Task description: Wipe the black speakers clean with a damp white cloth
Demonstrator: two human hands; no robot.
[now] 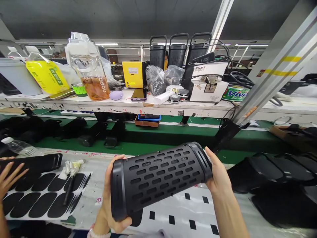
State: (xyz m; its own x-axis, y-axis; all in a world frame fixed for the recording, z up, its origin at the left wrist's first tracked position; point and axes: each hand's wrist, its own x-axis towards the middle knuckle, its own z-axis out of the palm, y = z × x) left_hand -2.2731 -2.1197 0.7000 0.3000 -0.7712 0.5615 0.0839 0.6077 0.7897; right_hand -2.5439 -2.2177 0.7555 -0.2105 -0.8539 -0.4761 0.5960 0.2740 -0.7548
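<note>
A black slotted housing [160, 177], with rows of oblong holes and a solid cap at each end, is held tilted above the bench, its right end higher. My left hand [109, 198] wraps round the left end cap, thumb underneath. At the other end, my right hand [218, 172] grips the right cap, its fingers partly hidden behind. Below the housing lies a white sheet [178, 208] with small black squares, and one larger black rounded patch shows at its left.
A co-worker's hand [11, 175] rests on another black part at left, by a sheet of black oval pads [41, 198] and a brush [69, 188]. Black housings [272, 172] stand at right. A shelf [119, 105] crosses ahead, carrying a jug [91, 72] and boxes.
</note>
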